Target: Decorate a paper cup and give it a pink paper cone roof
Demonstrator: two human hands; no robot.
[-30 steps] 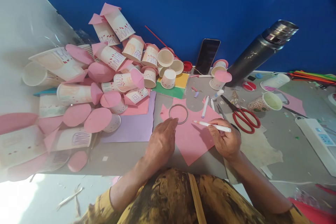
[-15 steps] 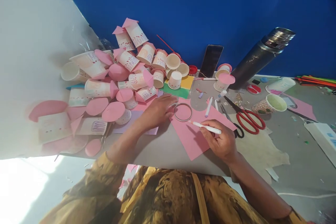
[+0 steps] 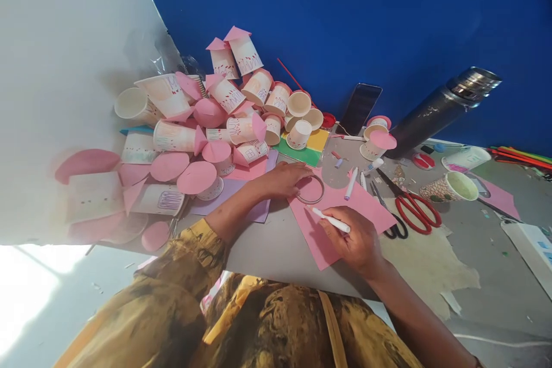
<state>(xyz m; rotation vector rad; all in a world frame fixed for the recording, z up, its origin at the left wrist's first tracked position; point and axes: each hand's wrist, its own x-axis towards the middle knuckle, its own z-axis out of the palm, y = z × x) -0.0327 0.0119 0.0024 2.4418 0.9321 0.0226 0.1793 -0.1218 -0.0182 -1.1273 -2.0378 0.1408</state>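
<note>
My left hand (image 3: pixel 282 177) lies on the table with its fingers closed round the left rim of a metal ring (image 3: pixel 310 190). The ring rests flat on a pink sheet of paper (image 3: pixel 340 213). My right hand (image 3: pixel 356 238) is closed on a white marker (image 3: pixel 331 221), whose tip points left over the pink sheet just below the ring. A purple sheet (image 3: pixel 241 195) lies under my left wrist.
A heap of paper cups with pink paper lids (image 3: pixel 207 121) fills the left. Red-handled scissors (image 3: pixel 414 207), loose markers (image 3: pixel 350 183), a phone (image 3: pixel 360 108), a dark flask (image 3: pixel 435 112) and a patterned cup (image 3: pixel 448 187) lie to the right. A blue wall is behind.
My left hand moved up and to the left side of the ring and took hold of its rim. My right hand with the marker shifted left toward the ring.
</note>
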